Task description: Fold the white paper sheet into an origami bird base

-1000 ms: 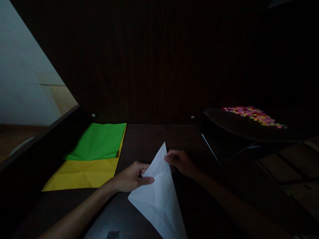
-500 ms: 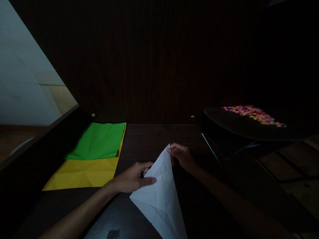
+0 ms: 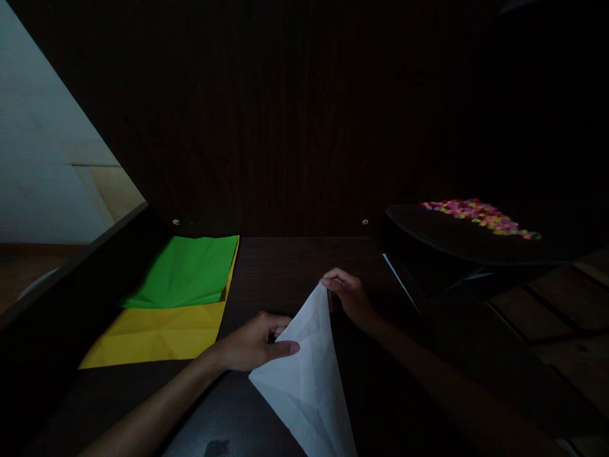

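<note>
A creased white sheet of paper, folded to a point at its top, is held up over the dark wooden surface. My left hand grips its left edge, thumb on the near face and fingers behind. At the upper tip, my right hand pinches the paper between thumb and fingers. Part of the sheet runs out of view at the bottom. Left of my hands lie a green sheet of paper and, partly under it, a yellow sheet of paper, both with fold creases.
A dark upright wooden panel rises behind the surface. A low dark side board borders the left. On the right, a black rounded object carries a string of small pink, red and yellow pieces.
My right thumb and fingers have shifted slightly at the paper's tip, now covering the point. My left hand keeps its hold. The whole view has shifted a little.
</note>
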The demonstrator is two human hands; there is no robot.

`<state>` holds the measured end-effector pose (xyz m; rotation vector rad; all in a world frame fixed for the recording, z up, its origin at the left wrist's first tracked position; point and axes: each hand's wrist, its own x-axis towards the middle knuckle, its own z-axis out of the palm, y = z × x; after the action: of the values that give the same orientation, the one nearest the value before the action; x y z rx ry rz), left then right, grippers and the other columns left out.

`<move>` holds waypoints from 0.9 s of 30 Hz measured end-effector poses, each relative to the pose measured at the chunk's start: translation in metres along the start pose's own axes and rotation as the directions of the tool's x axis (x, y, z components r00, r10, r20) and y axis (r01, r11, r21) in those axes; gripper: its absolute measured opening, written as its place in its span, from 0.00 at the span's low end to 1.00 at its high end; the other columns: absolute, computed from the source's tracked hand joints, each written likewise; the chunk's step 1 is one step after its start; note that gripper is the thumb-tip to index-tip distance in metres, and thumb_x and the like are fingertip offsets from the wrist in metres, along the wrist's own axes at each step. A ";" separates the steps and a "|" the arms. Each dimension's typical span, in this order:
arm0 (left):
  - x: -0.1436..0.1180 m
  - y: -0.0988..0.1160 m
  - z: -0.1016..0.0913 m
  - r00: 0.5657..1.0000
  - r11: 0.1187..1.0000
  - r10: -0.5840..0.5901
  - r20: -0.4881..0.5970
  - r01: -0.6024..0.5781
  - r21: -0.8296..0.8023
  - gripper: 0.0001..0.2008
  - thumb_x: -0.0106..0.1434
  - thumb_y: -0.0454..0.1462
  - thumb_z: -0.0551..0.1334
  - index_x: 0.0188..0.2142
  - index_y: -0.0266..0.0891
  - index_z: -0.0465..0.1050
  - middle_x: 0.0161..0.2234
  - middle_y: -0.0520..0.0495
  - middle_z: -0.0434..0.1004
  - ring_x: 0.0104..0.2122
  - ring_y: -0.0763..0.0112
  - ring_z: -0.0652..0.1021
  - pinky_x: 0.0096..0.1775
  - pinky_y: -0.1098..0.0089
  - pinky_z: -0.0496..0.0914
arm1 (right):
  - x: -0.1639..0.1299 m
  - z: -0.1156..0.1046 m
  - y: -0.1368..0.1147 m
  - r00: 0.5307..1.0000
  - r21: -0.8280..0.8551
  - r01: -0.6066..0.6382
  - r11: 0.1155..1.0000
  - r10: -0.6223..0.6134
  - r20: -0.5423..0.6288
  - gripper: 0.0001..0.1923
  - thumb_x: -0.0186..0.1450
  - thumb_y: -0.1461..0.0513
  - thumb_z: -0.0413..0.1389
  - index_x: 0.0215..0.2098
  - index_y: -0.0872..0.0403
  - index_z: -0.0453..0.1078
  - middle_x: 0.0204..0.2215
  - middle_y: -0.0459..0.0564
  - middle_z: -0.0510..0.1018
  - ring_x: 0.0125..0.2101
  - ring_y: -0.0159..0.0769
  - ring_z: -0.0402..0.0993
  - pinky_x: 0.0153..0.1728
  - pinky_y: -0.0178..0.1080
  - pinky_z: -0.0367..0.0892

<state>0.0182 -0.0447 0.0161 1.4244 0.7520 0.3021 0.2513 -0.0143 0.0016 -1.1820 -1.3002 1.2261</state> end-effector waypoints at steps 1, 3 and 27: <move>0.000 0.000 0.000 1.000 1.000 -0.002 -0.007 0.002 -0.012 0.13 0.60 0.44 0.66 0.36 0.34 0.74 0.26 0.51 0.74 0.24 0.75 0.71 0.24 0.77 0.62 | 0.000 0.000 0.000 1.000 -0.004 0.002 1.000 -0.002 -0.002 0.12 0.59 0.52 0.56 0.28 0.51 0.66 0.12 0.37 0.66 0.12 0.29 0.63 0.13 0.31 0.56; 0.000 -0.002 0.000 1.000 0.999 -0.003 -0.020 0.003 -0.044 0.14 0.60 0.44 0.66 0.36 0.34 0.75 0.27 0.50 0.75 0.25 0.74 0.72 0.25 0.76 0.63 | -0.001 0.000 -0.001 1.000 -0.005 0.000 1.000 0.000 0.013 0.12 0.60 0.51 0.55 0.30 0.51 0.66 0.12 0.37 0.66 0.11 0.29 0.63 0.13 0.31 0.55; 0.009 0.000 -0.006 0.942 0.975 0.090 -0.324 -0.149 -0.164 0.19 0.60 0.49 0.65 0.36 0.33 0.78 0.29 0.46 0.80 0.27 0.68 0.77 0.30 0.71 0.69 | -0.012 -0.006 -0.003 0.906 -0.197 0.073 0.978 0.018 0.422 0.20 0.61 0.49 0.58 0.21 0.55 0.65 0.18 0.41 0.64 0.21 0.28 0.58 0.24 0.33 0.55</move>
<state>0.0210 -0.0350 0.0134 1.2595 0.8723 0.6913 0.2579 -0.0262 0.0050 -1.0688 -1.7990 1.4020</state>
